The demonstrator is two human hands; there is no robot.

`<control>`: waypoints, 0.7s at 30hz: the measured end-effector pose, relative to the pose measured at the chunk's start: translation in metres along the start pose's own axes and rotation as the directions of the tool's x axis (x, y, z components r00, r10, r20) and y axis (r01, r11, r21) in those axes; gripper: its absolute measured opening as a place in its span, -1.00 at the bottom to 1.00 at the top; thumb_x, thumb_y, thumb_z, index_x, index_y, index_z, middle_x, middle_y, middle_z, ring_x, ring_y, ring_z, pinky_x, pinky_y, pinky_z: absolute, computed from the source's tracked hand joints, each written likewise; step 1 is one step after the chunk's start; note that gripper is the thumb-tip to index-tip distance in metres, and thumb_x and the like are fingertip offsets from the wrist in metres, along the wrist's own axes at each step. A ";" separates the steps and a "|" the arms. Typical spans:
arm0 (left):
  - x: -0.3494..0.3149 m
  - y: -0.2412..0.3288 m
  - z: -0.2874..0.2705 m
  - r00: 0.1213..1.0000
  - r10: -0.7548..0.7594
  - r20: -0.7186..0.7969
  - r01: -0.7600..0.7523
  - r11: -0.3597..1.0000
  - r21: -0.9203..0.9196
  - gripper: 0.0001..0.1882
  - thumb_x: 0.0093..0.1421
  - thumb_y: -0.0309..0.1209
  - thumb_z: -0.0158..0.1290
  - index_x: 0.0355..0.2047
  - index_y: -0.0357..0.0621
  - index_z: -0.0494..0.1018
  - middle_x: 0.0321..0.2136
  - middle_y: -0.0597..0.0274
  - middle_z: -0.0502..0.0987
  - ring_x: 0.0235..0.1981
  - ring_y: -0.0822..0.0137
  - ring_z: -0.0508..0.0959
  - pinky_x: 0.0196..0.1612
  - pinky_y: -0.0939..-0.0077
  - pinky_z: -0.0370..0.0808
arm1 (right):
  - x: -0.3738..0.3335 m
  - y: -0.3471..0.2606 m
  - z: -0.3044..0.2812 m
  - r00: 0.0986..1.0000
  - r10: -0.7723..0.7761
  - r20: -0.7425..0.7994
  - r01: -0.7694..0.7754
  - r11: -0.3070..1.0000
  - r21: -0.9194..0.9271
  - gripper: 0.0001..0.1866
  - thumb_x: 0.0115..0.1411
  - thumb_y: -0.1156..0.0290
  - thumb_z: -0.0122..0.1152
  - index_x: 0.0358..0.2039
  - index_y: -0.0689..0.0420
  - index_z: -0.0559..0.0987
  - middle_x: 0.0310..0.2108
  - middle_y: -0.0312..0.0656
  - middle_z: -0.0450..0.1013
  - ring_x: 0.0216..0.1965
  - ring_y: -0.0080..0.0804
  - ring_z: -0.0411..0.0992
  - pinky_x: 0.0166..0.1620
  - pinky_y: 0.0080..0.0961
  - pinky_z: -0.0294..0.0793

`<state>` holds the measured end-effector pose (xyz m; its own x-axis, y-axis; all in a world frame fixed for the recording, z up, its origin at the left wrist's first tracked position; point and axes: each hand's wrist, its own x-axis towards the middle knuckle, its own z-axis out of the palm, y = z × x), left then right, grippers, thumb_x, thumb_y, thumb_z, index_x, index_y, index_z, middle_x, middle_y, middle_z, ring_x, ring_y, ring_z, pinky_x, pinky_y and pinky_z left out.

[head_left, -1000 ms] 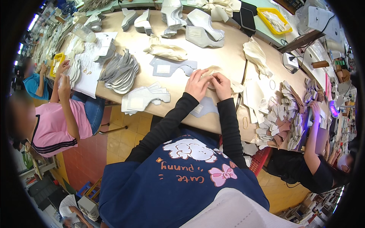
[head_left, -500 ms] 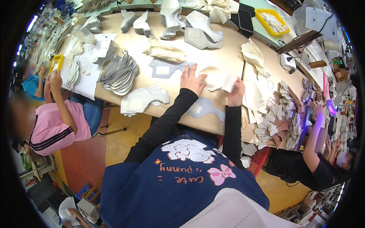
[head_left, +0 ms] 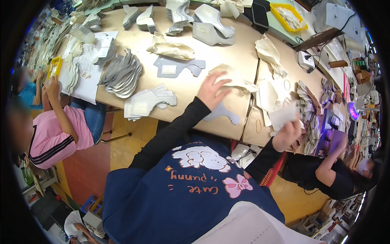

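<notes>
My left hand [head_left: 213, 90] reaches over the table with its fingers spread, their tips at the left edge of a thin cream sheet [head_left: 239, 81] that curls up. Under and beside that hand lies a grey cut piece [head_left: 226, 113], partly hidden by it. Off to the right, my right hand [head_left: 287, 135] pinches a small white sheet [head_left: 283, 116] and holds it above the table. A second grey piece with a pale rectangular patch [head_left: 178, 67] lies farther left, just below a crumpled cream bundle [head_left: 172, 48].
Fanned grey pieces [head_left: 122, 75] and white pieces [head_left: 148, 102] lie to the left. Stacked pieces [head_left: 178, 14] line the far side, near a yellow tray [head_left: 289, 17]. Co-workers sit on both sides. A red basket [head_left: 273, 171] stands below the table edge at right.
My right hand has moved right and nearer to me, carrying the white sheet away from the cream sheet. My left hand has shifted slightly right, onto the cream sheet's edge.
</notes>
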<state>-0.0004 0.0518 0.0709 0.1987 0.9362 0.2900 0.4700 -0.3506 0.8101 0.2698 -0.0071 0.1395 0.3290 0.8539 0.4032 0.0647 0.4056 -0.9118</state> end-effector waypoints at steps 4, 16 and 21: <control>-0.034 0.052 -0.016 0.976 -0.012 0.218 0.139 0.803 -0.579 -0.52 0.22 -0.39 0.16 0.15 -0.14 0.41 -0.04 0.02 0.55 -0.06 0.17 0.57 0.07 0.34 0.46 | -0.025 0.003 0.060 0.920 0.269 0.286 -0.199 0.947 -0.251 -0.86 0.08 0.59 0.18 -0.32 0.31 0.56 -0.15 -0.05 0.51 -0.18 -0.32 0.46 -0.06 -0.44 0.41; -0.102 -0.013 -0.045 0.769 -0.478 0.425 0.576 0.230 -0.784 -0.57 0.34 -0.46 0.01 0.19 -0.33 0.34 -0.02 0.24 0.52 -0.06 0.50 0.52 0.03 0.55 0.46 | -0.023 0.025 0.111 0.510 0.513 0.691 -0.344 0.857 -0.383 -0.73 0.09 0.47 0.37 -0.16 0.16 0.67 0.01 -0.07 0.49 -0.01 -0.30 0.46 0.05 -0.45 0.42; -0.111 -0.028 -0.035 0.776 -0.456 0.435 0.626 0.474 -0.620 -0.55 0.34 -0.43 0.03 0.19 -0.35 0.32 -0.07 0.23 0.54 -0.07 0.47 0.53 0.02 0.54 0.47 | -0.042 0.047 0.109 0.433 0.611 0.663 -0.506 0.773 -0.383 -0.71 0.11 0.54 0.33 -0.12 0.30 0.64 -0.24 -0.17 0.61 -0.19 -0.54 0.51 -0.07 -0.62 0.47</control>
<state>-0.0656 -0.0412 0.0344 0.3142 0.8759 -0.3662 -0.1860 0.4351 0.8809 0.1560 0.0118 0.0883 -0.4425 0.8334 -0.3311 0.2441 -0.2434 -0.9387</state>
